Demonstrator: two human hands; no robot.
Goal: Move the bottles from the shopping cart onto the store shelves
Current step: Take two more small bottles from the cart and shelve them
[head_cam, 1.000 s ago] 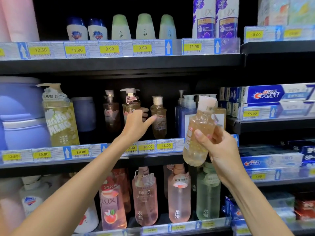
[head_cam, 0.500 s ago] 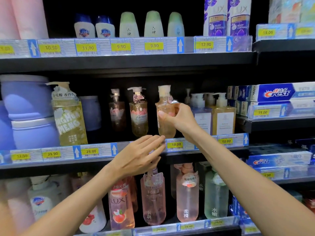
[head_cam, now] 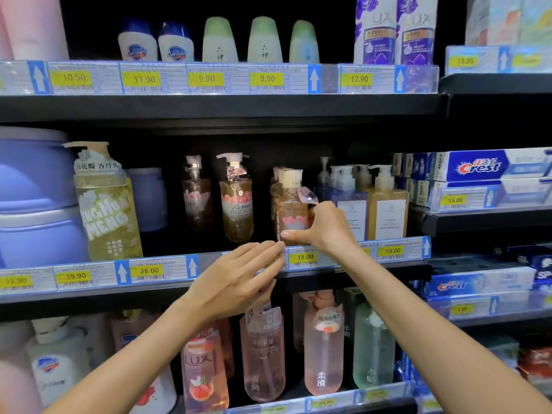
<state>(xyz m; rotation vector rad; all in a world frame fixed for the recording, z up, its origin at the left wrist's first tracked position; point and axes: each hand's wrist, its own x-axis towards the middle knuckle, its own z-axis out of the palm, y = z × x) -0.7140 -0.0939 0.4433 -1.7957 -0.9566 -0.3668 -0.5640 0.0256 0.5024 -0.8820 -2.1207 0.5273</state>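
An amber bottle with a cream cap [head_cam: 291, 207] stands upright at the front of the middle shelf [head_cam: 328, 277], above the 18.00 price tag. My right hand [head_cam: 324, 228] grips its lower right side, thumb stretched left across the base. My left hand [head_cam: 239, 282] hovers just below with straight fingers, their tips at the shelf's price rail beside the bottle's base. More of the same amber bottles stand right behind it. The shopping cart is out of view.
Pump bottles [head_cam: 237, 201] stand left of the amber bottle, blue and yellow pump bottles [head_cam: 385, 204] right of it. Large lilac tubs [head_cam: 33, 198] fill the left end. Toothpaste boxes [head_cam: 478, 168] sit on the right shelves. Pink bottles [head_cam: 324, 348] line the shelf below.
My right hand carried the amber bottle from mid-air to the middle shelf and set it down upright. My left hand drew back from the shelf's bottles to the price rail.
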